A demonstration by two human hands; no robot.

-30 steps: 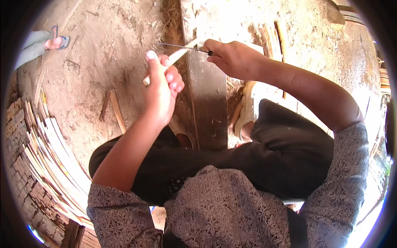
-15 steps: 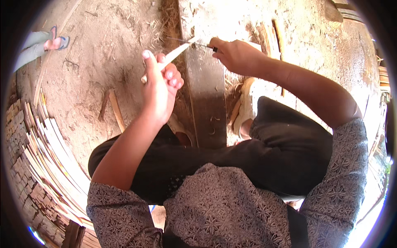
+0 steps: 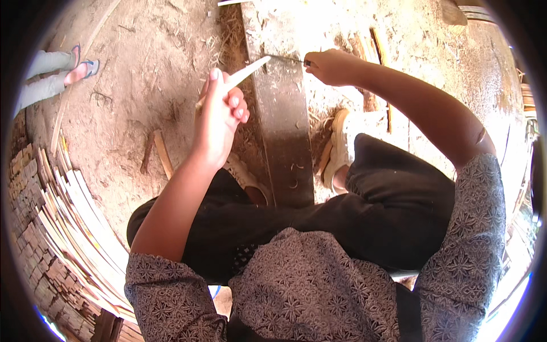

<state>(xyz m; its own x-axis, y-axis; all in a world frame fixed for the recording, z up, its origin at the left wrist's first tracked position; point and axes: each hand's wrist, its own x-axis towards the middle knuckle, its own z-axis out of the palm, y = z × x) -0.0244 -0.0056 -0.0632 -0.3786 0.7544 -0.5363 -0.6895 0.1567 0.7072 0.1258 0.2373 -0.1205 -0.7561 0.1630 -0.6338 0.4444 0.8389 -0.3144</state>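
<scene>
My left hand (image 3: 219, 117) is closed round a pale wooden stick (image 3: 246, 72), thumb along its near side, with the far end slanting up to the right. A dark, thin-bladed knife (image 3: 286, 58) is gripped in my right hand (image 3: 333, 66); its handle is mostly hidden by my fingers. The blade points left, its tip by the stick's far end; whether they touch I cannot tell. Both hands are above or beside a dark wooden plank (image 3: 285, 137) that runs away from me between my feet.
Long split strips (image 3: 80, 211) lie bundled at the left, beside stacked small wood pieces (image 3: 28, 239). Another person's sandalled foot (image 3: 85, 71) is at the far left. Shavings litter the dirt floor (image 3: 148, 74). A loose stick (image 3: 163, 154) lies near my left knee.
The knife has drawn back to the right, its blade no longer crossing over the stick. My left hand has shifted slightly, still holding the stick. A white strip now shows at the top edge.
</scene>
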